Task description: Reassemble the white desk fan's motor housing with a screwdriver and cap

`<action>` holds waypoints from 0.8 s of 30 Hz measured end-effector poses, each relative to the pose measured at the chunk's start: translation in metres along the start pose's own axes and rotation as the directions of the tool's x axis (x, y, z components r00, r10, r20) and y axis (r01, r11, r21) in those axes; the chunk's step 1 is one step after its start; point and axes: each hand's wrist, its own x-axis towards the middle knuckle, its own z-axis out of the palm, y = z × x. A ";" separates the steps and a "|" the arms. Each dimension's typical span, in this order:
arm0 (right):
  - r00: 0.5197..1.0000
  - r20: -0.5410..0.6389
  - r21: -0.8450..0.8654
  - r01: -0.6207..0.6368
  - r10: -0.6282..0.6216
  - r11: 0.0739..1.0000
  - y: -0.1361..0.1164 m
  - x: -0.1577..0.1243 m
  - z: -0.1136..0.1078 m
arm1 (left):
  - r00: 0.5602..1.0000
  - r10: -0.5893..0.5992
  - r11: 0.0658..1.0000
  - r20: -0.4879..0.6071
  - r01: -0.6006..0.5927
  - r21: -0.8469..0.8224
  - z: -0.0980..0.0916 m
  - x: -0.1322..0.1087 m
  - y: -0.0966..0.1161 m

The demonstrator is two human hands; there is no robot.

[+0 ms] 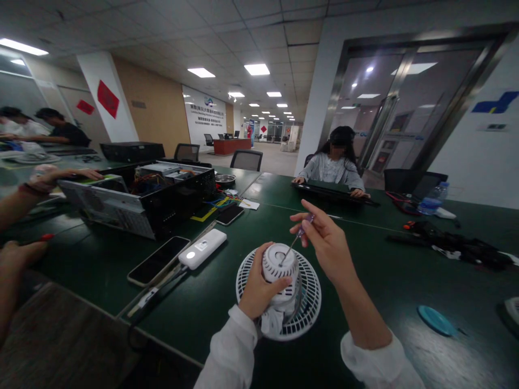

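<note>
A small white desk fan (279, 281) is held in the lower middle of the view, above a dark green table (377, 319). Its round grille guard (308, 302) faces down, and whether it touches the tabletop cannot be told. Directions are taken from the fan. A white power bank (201, 248) lies near it at 10 o'clock, just beside a black smartphone (158, 260). Farther off at 10 o'clock, an open computer case (141, 200) stands with coloured wires inside, and a second smartphone (229, 214) lies beside it. Another person's hands (60, 175) are at 10 o'clock, one over the case. A seated person (334, 167) is at 12 o'clock behind a black laptop (332, 193). A water bottle (432, 198) stands at 2 o'clock, black cables (450, 243) are heaped at 3 o'clock, and a blue disc (436, 320) lies at 4 o'clock.

The fan's white housing is gripped by the closed left hand (259, 286). A purple-handled screwdriver (300, 232) is pinched by the right hand (324, 237), its tip at the housing's top. Nothing is seen between tip and housing.

A wall sign (205, 116) carries a logo, but its writing is too small to be read.
</note>
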 end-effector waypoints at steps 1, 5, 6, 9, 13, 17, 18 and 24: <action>1.000 -0.020 -0.019 0.014 -0.015 1.000 0.001 0.000 0.001 | 1.000 -0.002 1.000 -0.003 0.002 0.001 0.000 0.000 0.001; 0.997 -0.039 -0.079 0.058 -0.061 0.995 0.001 -0.003 0.005 | 1.000 -0.010 1.000 -0.004 0.010 0.004 0.000 0.001 0.002; 0.998 -0.013 -0.062 0.059 -0.060 0.996 0.000 -0.003 0.005 | 1.000 -0.010 1.000 -0.004 0.010 0.001 0.000 0.001 0.002; 0.998 0.056 -0.011 0.038 -0.038 0.999 -0.002 -0.003 0.002 | 1.000 -0.006 1.000 0.004 0.006 -0.003 0.000 0.000 0.000; 0.998 -0.028 -0.155 0.049 -0.054 0.987 -0.003 -0.003 0.001 | 1.000 0.000 1.000 0.001 0.000 0.008 -0.001 -0.001 -0.001; 0.999 0.009 -0.149 0.051 -0.051 0.987 -0.003 -0.003 0.001 | 1.000 0.018 1.000 0.010 -0.018 0.005 -0.001 -0.001 -0.002; 0.998 0.040 -0.115 0.044 -0.040 0.992 -0.003 -0.003 0.001 | 1.000 0.019 1.000 0.012 -0.019 0.007 -0.001 -0.001 -0.002; 0.996 -0.012 -0.273 0.079 -0.086 0.959 -0.005 -0.004 0.001 | 1.000 0.007 1.000 0.008 -0.007 0.015 -0.001 0.001 -0.002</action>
